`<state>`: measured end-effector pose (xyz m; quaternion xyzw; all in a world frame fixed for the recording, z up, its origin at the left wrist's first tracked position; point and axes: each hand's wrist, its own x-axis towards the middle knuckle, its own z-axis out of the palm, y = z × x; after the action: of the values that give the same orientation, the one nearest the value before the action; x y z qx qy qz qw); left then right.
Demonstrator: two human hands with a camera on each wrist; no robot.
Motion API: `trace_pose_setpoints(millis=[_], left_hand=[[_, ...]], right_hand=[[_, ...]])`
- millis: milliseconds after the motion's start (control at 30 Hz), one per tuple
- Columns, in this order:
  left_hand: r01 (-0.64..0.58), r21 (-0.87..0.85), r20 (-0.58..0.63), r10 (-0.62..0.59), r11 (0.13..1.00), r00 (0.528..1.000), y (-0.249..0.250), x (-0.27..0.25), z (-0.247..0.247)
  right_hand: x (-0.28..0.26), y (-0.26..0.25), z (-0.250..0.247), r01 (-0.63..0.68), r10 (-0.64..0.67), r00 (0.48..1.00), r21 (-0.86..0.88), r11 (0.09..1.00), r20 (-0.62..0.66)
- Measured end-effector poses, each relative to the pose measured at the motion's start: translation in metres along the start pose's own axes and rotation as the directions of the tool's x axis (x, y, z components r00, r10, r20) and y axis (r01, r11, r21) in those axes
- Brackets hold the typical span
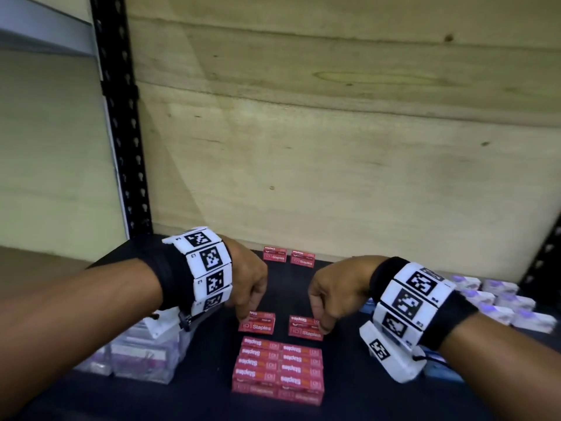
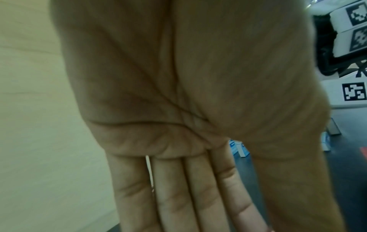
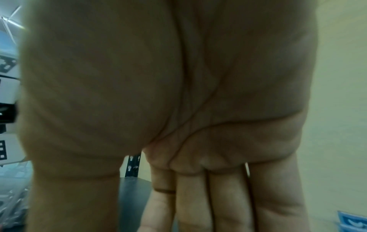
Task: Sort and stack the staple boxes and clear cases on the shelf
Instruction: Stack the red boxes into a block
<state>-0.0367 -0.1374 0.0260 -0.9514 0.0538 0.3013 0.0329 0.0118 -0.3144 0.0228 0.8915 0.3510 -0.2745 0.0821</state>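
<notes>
Two red staple boxes lie side by side mid-shelf. My left hand (image 1: 245,314) reaches down with its fingertips on the left edge of the left box (image 1: 259,323). My right hand (image 1: 322,324) touches the right edge of the right box (image 1: 303,328). In the wrist views the left hand's fingers (image 2: 174,196) and the right hand's fingers (image 3: 228,196) run straight, with the tips cut off at the bottom edge. A stacked block of red staple boxes (image 1: 277,370) sits just in front. Two more red boxes (image 1: 288,256) lie at the back. Clear cases (image 1: 142,352) stand at the left.
Purple-and-white boxes (image 1: 498,300) are lined up at the right, with blue boxes (image 1: 366,306) partly hidden behind my right wrist. A black shelf post (image 1: 121,123) rises at the left. A plywood back wall (image 1: 334,147) closes off the dark shelf (image 1: 212,344).
</notes>
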Motion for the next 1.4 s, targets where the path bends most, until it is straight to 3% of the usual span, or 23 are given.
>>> trace_pose_setpoints(millis=[333,567,1400], left_hand=[[-0.055,-0.008,0.094,0.056,0.998,0.994,0.007,-0.023,0.01],[-0.084,-0.031,0.091,0.087,0.996,0.992,0.008,-0.022,0.012],[-0.075,-0.095,0.128,0.087,0.993,0.988,0.016,-0.028,0.017]], right_hand=[[-0.022,-0.004,0.009,0.017,-0.019,0.998,0.026,1.0,0.063],[-0.028,-0.005,0.008,0.059,-0.061,0.991,0.021,0.998,0.121],[-0.016,-0.01,0.007,0.077,-0.072,0.989,-0.028,0.997,0.132]])
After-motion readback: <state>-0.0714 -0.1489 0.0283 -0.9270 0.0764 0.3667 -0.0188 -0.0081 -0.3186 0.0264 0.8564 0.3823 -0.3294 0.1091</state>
